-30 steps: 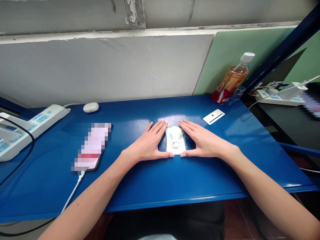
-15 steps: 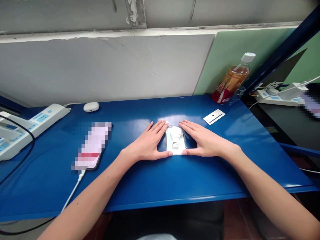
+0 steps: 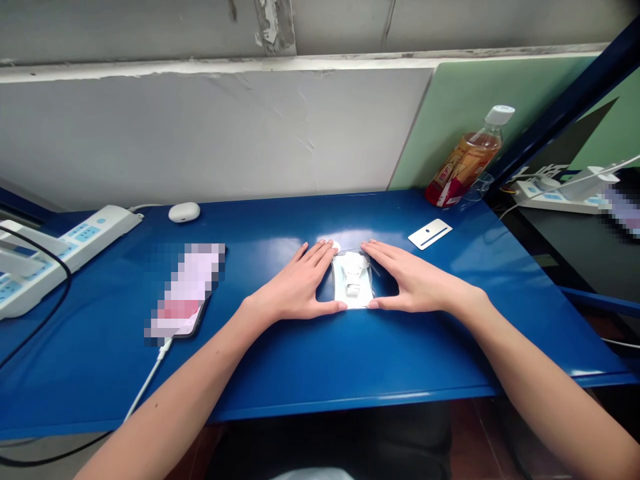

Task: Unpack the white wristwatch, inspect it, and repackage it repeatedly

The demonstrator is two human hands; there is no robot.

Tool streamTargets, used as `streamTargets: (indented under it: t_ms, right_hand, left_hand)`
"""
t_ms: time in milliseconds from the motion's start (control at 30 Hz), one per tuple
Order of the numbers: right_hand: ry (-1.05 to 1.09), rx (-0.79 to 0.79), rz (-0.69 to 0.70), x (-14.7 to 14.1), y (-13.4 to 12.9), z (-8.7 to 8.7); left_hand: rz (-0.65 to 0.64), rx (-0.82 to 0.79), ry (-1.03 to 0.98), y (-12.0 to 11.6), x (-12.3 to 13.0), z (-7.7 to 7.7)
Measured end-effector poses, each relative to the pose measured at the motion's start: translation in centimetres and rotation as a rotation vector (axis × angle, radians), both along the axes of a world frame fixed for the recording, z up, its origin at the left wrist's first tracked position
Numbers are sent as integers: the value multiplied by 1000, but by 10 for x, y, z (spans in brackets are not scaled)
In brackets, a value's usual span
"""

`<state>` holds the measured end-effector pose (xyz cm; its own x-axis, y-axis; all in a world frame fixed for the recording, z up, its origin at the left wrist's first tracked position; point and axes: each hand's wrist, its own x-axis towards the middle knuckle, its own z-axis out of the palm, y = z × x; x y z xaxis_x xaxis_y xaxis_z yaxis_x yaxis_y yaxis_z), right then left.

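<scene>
A small clear plastic packet with a white item inside lies flat on the blue table. At its left edge rests my left hand, thumb spread away from the fingers, the fingertips by a small white round thing at the packet's upper left corner. My right hand lies at the packet's right side with the thumb and fingers apart, the thumb tip touching the lower right corner. Both hands are open and rest on the tabletop.
On the left are a phone with a white cable, a white earbud case and a power strip. A white card and a bottle of reddish drink stand to the right, near a blue frame post.
The right hand has shifted very slightly to the right. The left hand and the packet look almost unchanged, and the whole view has moved a little.
</scene>
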<state>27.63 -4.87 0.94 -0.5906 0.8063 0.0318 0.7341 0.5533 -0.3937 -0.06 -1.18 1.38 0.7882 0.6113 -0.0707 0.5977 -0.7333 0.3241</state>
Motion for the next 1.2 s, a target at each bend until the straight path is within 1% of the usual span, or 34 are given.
streamTargets:
  t_ms: [167,433,667,833,1000,1200]
  right_hand:
    - [19,9,1,0,0,-1]
    - [-13,-4,3,-4,0,6]
    - [12,4,6,-2,0,2]
    - [4,2,1,-3,0,6]
    - [-6,48,-44,-6,0,10]
    - [4,138,-106,-3,4,7]
  left_hand:
    - [12,-4,-17,0,0,0]
    - [16,-12,-22,0,1,-1]
    - [24,-9,-30,1,2,-2]
    - [28,-6,-7,1,1,-1]
    - [22,-4,-26,1,-2,1]
    - [46,10,-55,1,-4,2]
